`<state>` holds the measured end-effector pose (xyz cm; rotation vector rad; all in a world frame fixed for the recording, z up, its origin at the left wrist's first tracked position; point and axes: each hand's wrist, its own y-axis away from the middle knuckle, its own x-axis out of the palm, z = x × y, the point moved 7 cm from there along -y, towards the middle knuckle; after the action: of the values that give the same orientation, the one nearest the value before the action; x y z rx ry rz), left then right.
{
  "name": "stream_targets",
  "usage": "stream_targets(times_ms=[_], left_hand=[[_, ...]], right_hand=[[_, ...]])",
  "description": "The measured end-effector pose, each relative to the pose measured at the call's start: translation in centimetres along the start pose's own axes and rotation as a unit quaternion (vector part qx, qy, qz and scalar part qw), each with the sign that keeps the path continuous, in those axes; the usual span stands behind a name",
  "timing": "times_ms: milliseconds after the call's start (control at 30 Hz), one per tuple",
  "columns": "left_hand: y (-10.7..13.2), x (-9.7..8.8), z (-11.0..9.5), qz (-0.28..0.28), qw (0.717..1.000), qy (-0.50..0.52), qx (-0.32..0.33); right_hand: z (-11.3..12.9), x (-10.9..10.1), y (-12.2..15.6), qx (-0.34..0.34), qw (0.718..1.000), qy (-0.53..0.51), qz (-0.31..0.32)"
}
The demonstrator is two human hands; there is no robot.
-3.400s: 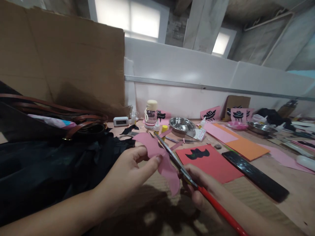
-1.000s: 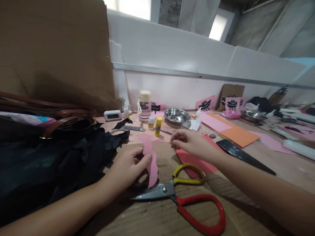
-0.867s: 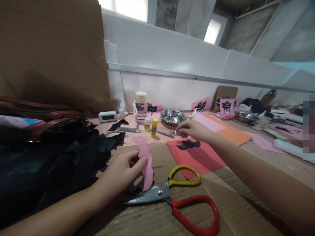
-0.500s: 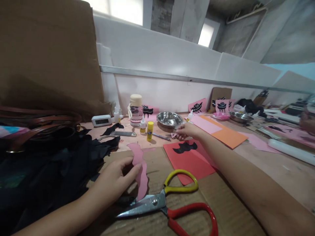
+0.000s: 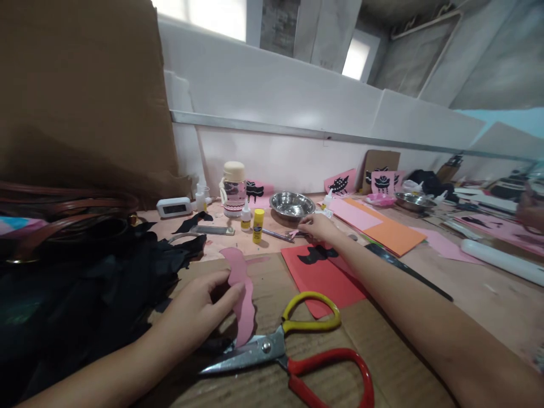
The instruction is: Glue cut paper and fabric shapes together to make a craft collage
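My left hand (image 5: 208, 303) is closed on a wavy-edged pink paper strip (image 5: 242, 289), pinched between thumb and fingers above the cardboard. Right below the strip lie large scissors (image 5: 266, 345) with one yellow and one red handle, blades apart. My right hand (image 5: 318, 226) reaches forward to the steel bowl (image 5: 292, 205), fingers drawn together at a small pink thing (image 5: 294, 233) too small to name. A grey pen (image 5: 277, 234) lies beside those fingertips. Under my right forearm are red paper (image 5: 317, 283) and a black paper cutout (image 5: 317, 255).
A yellow glue stick (image 5: 257, 226), a small glue bottle (image 5: 245, 217) and a lidded cup (image 5: 234, 190) stand behind. Black fabric (image 5: 97, 306) is heaped at left. Orange paper (image 5: 395, 238) and a dark flat strip (image 5: 410, 272) lie right. A co-worker's hand (image 5: 531, 209) shows at the edge.
My right hand has shifted slightly left, its fingers drawn closer together, and the forearm has lowered, uncovering the dark strip behind it. My left hand and the pink strip stay put.
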<state>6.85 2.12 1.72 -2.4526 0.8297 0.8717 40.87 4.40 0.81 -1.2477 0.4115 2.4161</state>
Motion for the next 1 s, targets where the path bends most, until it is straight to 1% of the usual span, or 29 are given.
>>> stream_targets(times_ms=[100, 200, 267, 300, 367, 533, 600, 633, 700, 867, 933, 1000], left_hand=[[0.0, 0.0, -0.1, -0.002, 1.000, 0.003, 0.006], [0.0, 0.0, -0.1, -0.003, 1.000, 0.004, 0.010], [0.0, 0.0, -0.1, -0.004, 1.000, 0.005, 0.011], [0.0, 0.0, -0.2, -0.004, 1.000, 0.005, 0.011], [0.0, 0.0, -0.2, -0.003, 1.000, 0.006, 0.011], [0.0, 0.1, -0.6, 0.002, 1.000, 0.000, 0.010], [0.0, 0.1, -0.6, 0.001, 1.000, -0.004, 0.010], [0.0, 0.1, -0.7, 0.000, 1.000, -0.005, 0.010], [0.0, 0.1, -0.7, -0.002, 1.000, -0.008, 0.011], [0.0, 0.2, -0.5, 0.004, 1.000, -0.009, 0.009], [0.0, 0.2, -0.4, 0.006, 1.000, -0.011, 0.006], [0.0, 0.2, -0.4, 0.005, 1.000, -0.012, 0.004]], right_hand=[[0.7, -2.2, 0.4, -0.018, 0.999, 0.039, -0.023], [1.6, -4.3, 1.3, -0.041, 0.996, 0.076, -0.030], [2.4, -4.8, 2.0, -0.060, 0.993, 0.097, -0.027], [2.9, -4.7, 2.4, -0.072, 0.991, 0.107, -0.024], [3.9, -3.4, 3.1, -0.102, 0.987, 0.123, -0.014], [6.2, 2.5, 4.4, -0.159, 0.972, 0.171, 0.014], [6.7, 3.7, 4.6, -0.166, 0.967, 0.191, 0.011], [6.8, 3.8, 4.6, -0.165, 0.966, 0.198, 0.007], [6.6, 3.0, 4.4, -0.154, 0.966, 0.208, 0.001], [5.2, -1.2, 3.6, -0.101, 0.971, 0.217, -0.012], [4.7, -1.9, 3.4, -0.084, 0.973, 0.217, -0.007], [4.2, -1.7, 3.4, -0.068, 0.974, 0.215, 0.003]])
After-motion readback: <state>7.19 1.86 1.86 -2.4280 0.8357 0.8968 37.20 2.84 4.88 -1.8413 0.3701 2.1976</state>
